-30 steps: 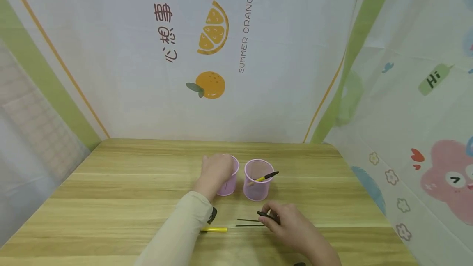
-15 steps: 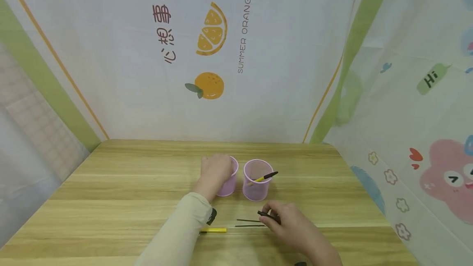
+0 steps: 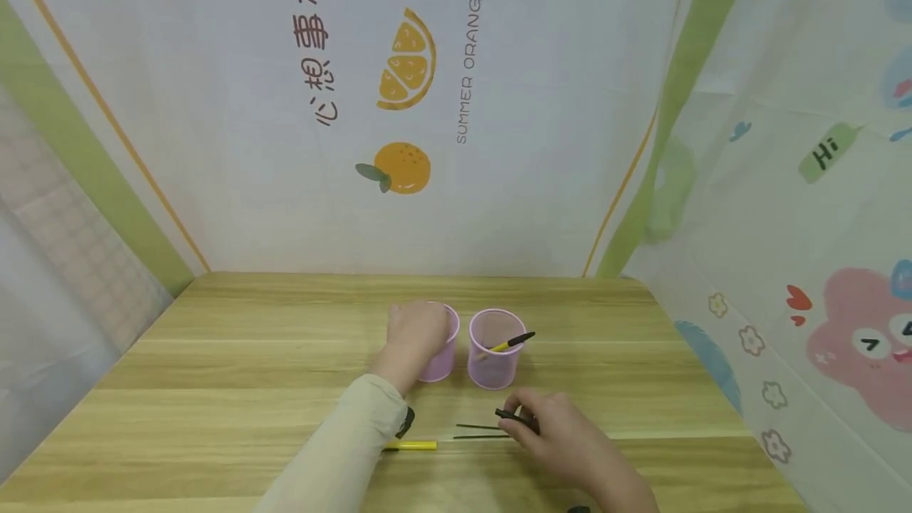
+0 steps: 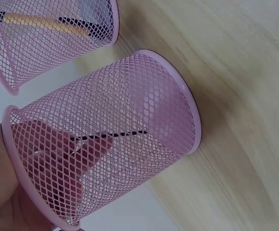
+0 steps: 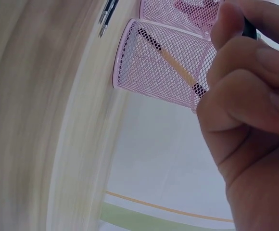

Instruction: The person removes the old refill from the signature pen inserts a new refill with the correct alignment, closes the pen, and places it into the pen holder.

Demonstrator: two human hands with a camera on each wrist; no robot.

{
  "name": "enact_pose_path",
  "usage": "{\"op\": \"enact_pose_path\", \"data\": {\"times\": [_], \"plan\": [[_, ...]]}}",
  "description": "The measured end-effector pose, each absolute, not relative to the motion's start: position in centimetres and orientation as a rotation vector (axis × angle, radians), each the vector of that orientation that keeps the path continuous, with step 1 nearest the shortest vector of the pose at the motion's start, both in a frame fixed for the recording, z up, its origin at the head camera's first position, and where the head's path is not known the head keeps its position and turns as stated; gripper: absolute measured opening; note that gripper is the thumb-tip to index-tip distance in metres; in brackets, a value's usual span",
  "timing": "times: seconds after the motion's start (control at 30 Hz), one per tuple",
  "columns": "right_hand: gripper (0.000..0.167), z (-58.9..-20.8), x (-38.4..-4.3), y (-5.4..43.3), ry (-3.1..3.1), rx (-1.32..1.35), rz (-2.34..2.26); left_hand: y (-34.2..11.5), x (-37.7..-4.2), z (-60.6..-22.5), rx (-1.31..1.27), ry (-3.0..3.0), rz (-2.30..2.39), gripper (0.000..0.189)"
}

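Observation:
My left hand [image 3: 416, 331] reaches down into the left pink mesh pen cup [image 3: 440, 362]. Through the mesh in the left wrist view, its fingers pinch a thin black pen refill [image 4: 125, 134], which points toward the cup's bottom. Closer to me, my right hand [image 3: 559, 430] pinches a short black pen part [image 3: 516, 419] between thumb and fingers, above the table. Beside that hand lie two thin dark refills [image 3: 476, 437], with metal tips showing in the right wrist view. A yellow pen barrel [image 3: 416, 445] lies partly hidden behind my left sleeve.
Just right of the left cup stands a second pink mesh pen cup [image 3: 492, 366], with a yellow and black pen [image 3: 514, 341] leaning in it. The wooden table [image 3: 249, 370] is bordered by printed cloth [image 3: 534, 180] at the back and sides.
Both hands keep nearly the same places while the head view shifts slightly. A thin dark line seen through the left cup's wall a second ago no longer shows in the head view.

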State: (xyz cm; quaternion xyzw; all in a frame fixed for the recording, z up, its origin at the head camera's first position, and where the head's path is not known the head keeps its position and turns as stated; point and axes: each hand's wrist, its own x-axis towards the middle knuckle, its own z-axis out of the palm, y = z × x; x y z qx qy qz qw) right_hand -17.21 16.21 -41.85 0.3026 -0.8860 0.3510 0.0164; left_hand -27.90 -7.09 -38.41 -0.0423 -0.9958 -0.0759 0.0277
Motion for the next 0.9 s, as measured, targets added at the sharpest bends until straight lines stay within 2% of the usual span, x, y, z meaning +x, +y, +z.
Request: {"op": "enact_pose_path", "data": {"times": [0.17, 0.3, 0.5, 0.67, 0.8, 0.9], "plan": [[0.01, -42.1, -17.1, 16.2, -2.746, 0.95, 1.101, -7.6, -27.7, -38.7, -0.159, -3.03, -0.327, 0.021], [0.01, -42.2, -17.0, 16.2, -2.76, 0.963, 1.114, -8.4, -27.1, -38.6, -0.275, -2.925, -0.352, 0.019], [0.008, -42.2, -16.9, 16.0, -2.813, 0.93, 1.07, -8.5, -24.4, -37.3, -0.479, -2.519, -0.313, 0.009], [0.009, -41.9, -17.0, 15.9, -2.822, 0.925, 1.05, -8.0, -21.8, -37.2, -0.67, -2.221, -0.315, 0.014], [0.012, -41.9, -16.9, 15.9, -2.819, 0.939, 1.054, -7.9, -20.7, -37.5, -0.692, -2.169, -0.258, 0.008], [0.011, -42.1, -16.7, 16.1, -2.829, 0.923, 1.069, -8.1, -20.6, -37.6, -0.665, -2.174, -0.203, 0.011]]}}
